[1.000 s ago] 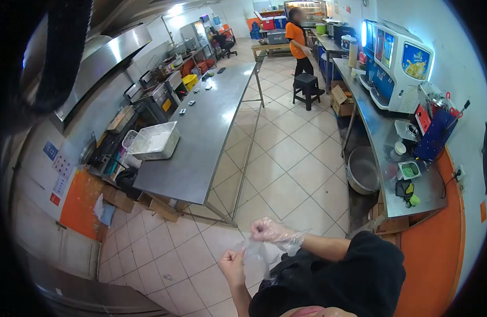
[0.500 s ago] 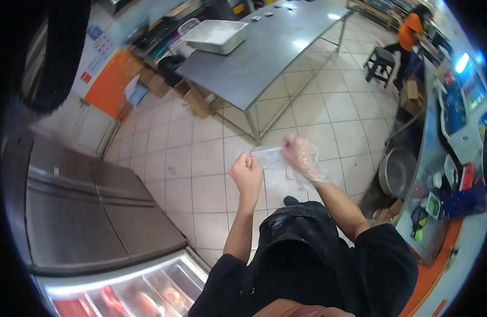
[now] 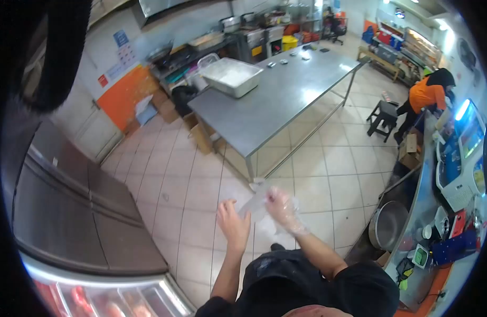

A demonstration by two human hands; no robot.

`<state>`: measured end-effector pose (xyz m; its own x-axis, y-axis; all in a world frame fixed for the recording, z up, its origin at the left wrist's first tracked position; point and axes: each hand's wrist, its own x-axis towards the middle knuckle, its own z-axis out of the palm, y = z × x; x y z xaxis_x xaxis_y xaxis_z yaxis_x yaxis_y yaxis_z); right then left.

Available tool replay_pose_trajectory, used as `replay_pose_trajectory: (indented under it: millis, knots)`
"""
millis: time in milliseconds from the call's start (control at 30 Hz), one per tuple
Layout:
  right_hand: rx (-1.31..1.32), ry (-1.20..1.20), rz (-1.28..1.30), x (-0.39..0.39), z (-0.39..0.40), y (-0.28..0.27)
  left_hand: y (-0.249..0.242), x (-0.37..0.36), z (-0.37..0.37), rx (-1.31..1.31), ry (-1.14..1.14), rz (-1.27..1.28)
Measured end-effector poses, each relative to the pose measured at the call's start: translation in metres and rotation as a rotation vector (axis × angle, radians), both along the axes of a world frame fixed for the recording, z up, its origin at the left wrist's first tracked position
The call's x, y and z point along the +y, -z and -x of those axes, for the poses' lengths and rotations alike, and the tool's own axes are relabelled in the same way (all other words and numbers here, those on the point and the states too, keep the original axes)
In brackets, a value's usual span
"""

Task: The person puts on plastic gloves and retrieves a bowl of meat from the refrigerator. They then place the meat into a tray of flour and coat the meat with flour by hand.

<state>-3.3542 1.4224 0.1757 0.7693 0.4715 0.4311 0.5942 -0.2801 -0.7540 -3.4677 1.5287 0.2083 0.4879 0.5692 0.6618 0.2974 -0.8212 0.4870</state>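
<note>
A clear plastic glove covers my right hand [image 3: 283,211], whose fingers are closed on another thin, see-through plastic glove [image 3: 256,205]. That loose plastic stretches from my right fingers toward my left hand. My left hand [image 3: 234,222] is bare, with its fingers apart, just left of the plastic. Both hands are in front of my dark apron [image 3: 275,269], above the tiled floor.
A steel table [image 3: 275,100] ahead bears a white tub [image 3: 232,76]. Steel fridge doors [image 3: 90,211] and a lit display case [image 3: 111,296] stand at left. At right are a cluttered counter [image 3: 412,232], a large pot [image 3: 389,224], a black stool [image 3: 382,119] and a person in orange [image 3: 427,96].
My left hand has opened from a fist and let go of the plastic. The view has tilted up, so the table and both hands sit lower in the picture.
</note>
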Motion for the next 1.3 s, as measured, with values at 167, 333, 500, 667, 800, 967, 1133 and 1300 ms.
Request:
replay_pose_trajectory:
  millis: [167,333,500,667,800,967,1133,1300]
  knots:
    - [-0.069,0.038,0.096,0.001,-0.011,-0.003,0.031,0.003,0.002,0.151,0.108,0.496]
    - [0.015,-0.006,0.222,-0.009,-0.021,-0.016,0.0,-0.016,0.005,-0.086,0.048,0.207]
    - [-0.077,-0.354,0.172,0.0,0.005,-0.03,0.021,-0.067,0.019,-0.283,0.186,0.765]
    - [-0.101,-0.764,0.066,0.054,0.054,-0.003,0.076,-0.013,0.053,-0.928,0.112,1.491]
    - [-0.05,-1.121,0.185,0.064,0.111,-0.015,0.095,-0.017,0.078,-1.639,-0.236,1.402]
    - [0.022,-1.478,0.183,0.089,0.243,0.025,0.118,-0.037,0.209,-2.079,0.009,1.118]
    - [0.101,-1.965,0.254,0.083,0.407,0.047,0.133,-0.057,0.386,-1.851,-0.572,0.636]
    - [0.298,-2.31,0.248,0.043,0.597,0.063,0.144,-0.112,0.584,-1.996,-0.787,0.315]
